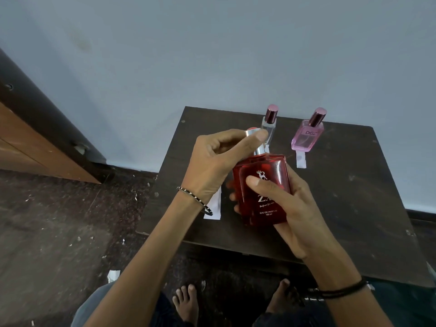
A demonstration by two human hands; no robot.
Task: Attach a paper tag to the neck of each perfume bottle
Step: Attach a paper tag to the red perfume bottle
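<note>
A paper tag (213, 206) lies on the surface (342, 197) near its left edge, half hidden under the left wrist. The left hand (217, 159) is closed on the silver cap (253, 133) of the red bottle (264, 185), thumb and fingers pinched around it. The bottle is held above the surface, tilted, with its body clasped in the right hand (287, 201), thumb across the label. If the cap is pulled off sharply, the glass could slip from the right hand and strike the surface; the sprayer could also be pressed by accident. The tag could be swept off the left edge by the left forearm. Toward the far edge stand a clear bottle (269, 126) and, right of it, a pink bottle (306, 135) with a paper strip (301, 160) in front of it; either could be toppled by a careless reach.
</note>
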